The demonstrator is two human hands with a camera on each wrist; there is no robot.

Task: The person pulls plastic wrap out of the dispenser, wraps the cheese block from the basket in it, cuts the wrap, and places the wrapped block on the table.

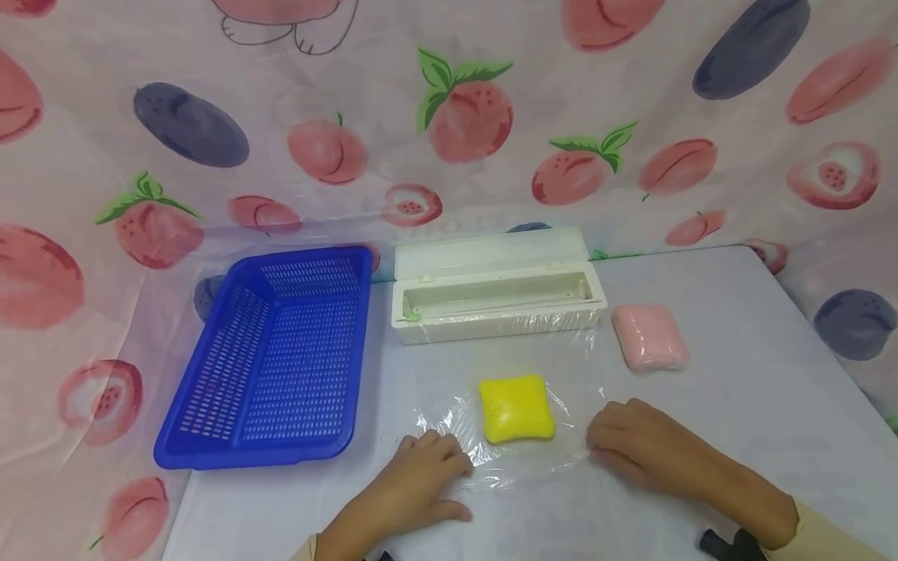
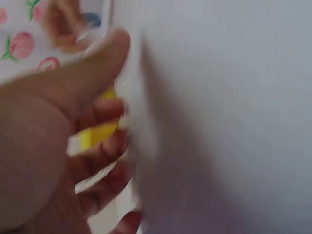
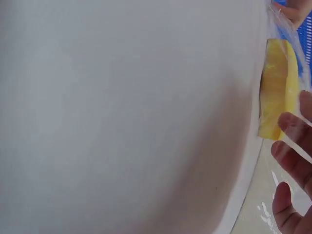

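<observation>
A yellow pillow-shaped square [image 1: 517, 409] lies on a sheet of clear cling film [image 1: 484, 471] on the table. My left hand [image 1: 419, 485] rests at the film's left edge, its thumb held apart from the fingers. At the film's right edge is my right hand [image 1: 652, 446], fingertips right by the film. In the right wrist view the spread fingers [image 3: 292, 161] are close to the yellow square [image 3: 278, 90]. Behind the square stands a long white cling film dispenser [image 1: 498, 304] with its lid raised, film hanging over its front.
A blue perforated basket [image 1: 354, 405] stands on the left of the table. A pink pillow-shaped square [image 1: 650, 336] lies right of the dispenser. A fruit-patterned cloth [image 1: 449, 179] hangs behind the white table [image 1: 744, 335]. Black gear [image 1: 733, 545] shows by the right wrist.
</observation>
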